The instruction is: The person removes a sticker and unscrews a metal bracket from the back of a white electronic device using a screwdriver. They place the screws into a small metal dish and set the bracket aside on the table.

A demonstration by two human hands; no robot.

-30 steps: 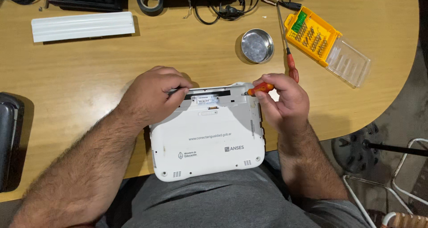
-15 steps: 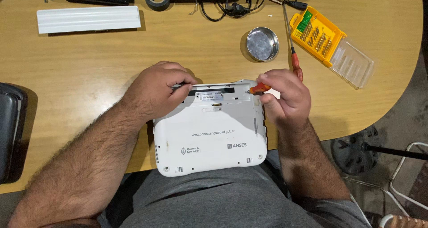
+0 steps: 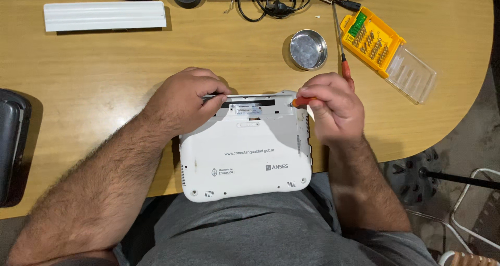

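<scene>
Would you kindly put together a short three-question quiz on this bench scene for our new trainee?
1. True or false: the left hand rests on the far edge of the white laptop.
2. What does the right hand hold? A) tape roll B) orange-handled tool C) metal dish
3. Fill in: the round metal dish sits to the ___ of the yellow bit case in the picture.

Key: 1 true. 2 B; its tip is at the laptop's far right corner. 3 left.
</scene>
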